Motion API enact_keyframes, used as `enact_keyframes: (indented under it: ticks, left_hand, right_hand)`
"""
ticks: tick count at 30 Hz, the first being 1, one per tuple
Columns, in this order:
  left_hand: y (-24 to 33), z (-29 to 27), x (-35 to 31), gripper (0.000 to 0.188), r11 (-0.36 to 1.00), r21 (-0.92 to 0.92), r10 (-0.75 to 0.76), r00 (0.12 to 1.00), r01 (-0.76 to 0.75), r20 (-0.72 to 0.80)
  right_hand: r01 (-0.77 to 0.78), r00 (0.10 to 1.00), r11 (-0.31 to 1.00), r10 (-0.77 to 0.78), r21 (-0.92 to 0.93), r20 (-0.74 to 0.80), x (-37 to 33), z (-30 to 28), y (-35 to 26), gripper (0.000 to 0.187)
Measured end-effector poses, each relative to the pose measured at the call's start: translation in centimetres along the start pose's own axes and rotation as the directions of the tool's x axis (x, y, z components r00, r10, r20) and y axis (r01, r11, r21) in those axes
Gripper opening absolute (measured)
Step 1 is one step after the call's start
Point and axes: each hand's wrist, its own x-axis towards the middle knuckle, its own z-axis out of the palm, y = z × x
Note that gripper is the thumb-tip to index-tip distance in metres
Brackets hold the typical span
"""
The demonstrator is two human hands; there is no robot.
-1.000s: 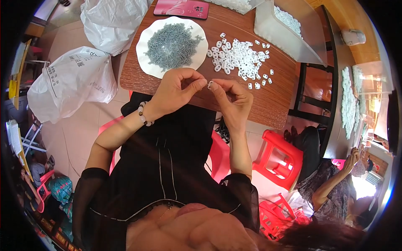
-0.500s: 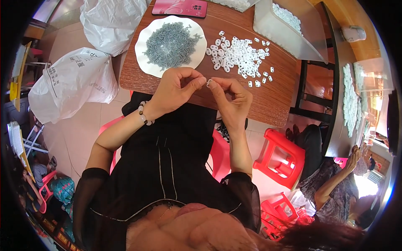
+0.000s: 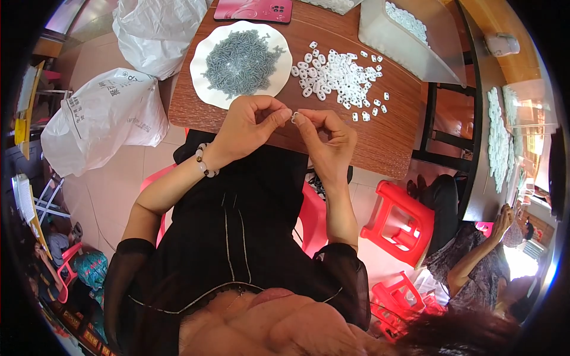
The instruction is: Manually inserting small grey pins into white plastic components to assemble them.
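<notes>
Over the table's near edge my two hands meet, fingertips almost touching. In a pinch of thumb and forefinger, my right hand (image 3: 328, 141) holds a small white plastic piece (image 3: 294, 117) with an opening in it. My left hand (image 3: 252, 126) is pinched right beside that piece; whatever lies between its fingertips is too small to make out. Just beyond my left hand stands a white scalloped plate (image 3: 202, 83) heaped with small grey rod-shaped pieces (image 3: 240, 62). Loose white two-holed pieces (image 3: 344, 77) are spread over the tabletop beyond my right hand.
A pink phone (image 3: 253, 10) lies at the wooden table's (image 3: 380, 148) far edge. At far right stands a translucent bin (image 3: 392, 50) with white pieces. White sacks (image 3: 104, 121) sit on the left floor, red stools (image 3: 401, 222) on the right. Another person's hand (image 3: 504, 219) shows at far right.
Both hands keep the same pinched pose with the white piece between them. The view has shifted very slightly; nothing else has visibly moved.
</notes>
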Motion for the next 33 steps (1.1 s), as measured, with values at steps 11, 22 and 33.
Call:
enact_keyframes:
  ticks: [11, 22, 33]
  left_hand:
    - [0.51, -0.32, 0.22, 0.018, 0.998, 0.006, -0.063, 0.998, 0.063, 0.029]
    - [0.28, -0.5, 0.19, 0.018, 0.996, 0.012, -0.085, 0.995, 0.084, 0.058]
    - [0.08, -0.39, 0.17, 0.017, 0.998, 0.017, -0.054, 0.998, 0.053, 0.043]
  right_hand:
    - [-0.014, 1.0, 0.999, 0.014, 0.045, -0.003, -0.05, 0.01, -0.07, 0.011]
    - [-0.013, 1.0, 0.999, 0.013, 0.04, 0.002, -0.06, 0.18, -0.04, 0.01]
    - [-0.015, 1.0, 0.997, 0.013, 0.07, 0.02, -0.1, 0.17, -0.04, 0.011]
